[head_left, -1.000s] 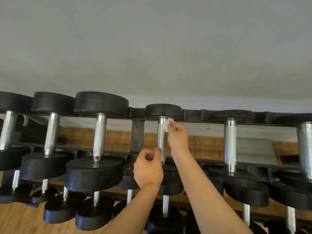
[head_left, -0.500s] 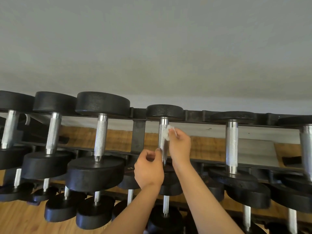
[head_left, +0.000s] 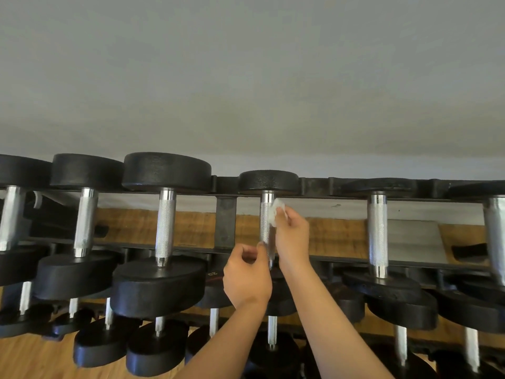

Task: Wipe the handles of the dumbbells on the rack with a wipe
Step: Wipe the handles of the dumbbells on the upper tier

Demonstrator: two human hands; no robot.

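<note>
A black rack (head_left: 314, 187) carries rows of black dumbbells with knurled silver handles. My right hand (head_left: 291, 236) pinches a small white wipe (head_left: 276, 212) against the upper part of the middle dumbbell's handle (head_left: 265, 228), just below its far head (head_left: 269, 181). Lower down sits my left hand (head_left: 247, 274), fingers curled with nothing visible in them and the thumb tip against the lower part of the same handle. My hands hide the near head of this dumbbell.
Larger dumbbells (head_left: 165, 228) stand to the left and another one (head_left: 377, 233) to the right on the top tier. Lower tiers hold several more dumbbells (head_left: 153, 346). A grey wall rises behind the rack, and wooden floor (head_left: 27, 359) shows below.
My right hand has slid the wipe a little way down the handle from just under the far head. My left hand has stayed almost in place.
</note>
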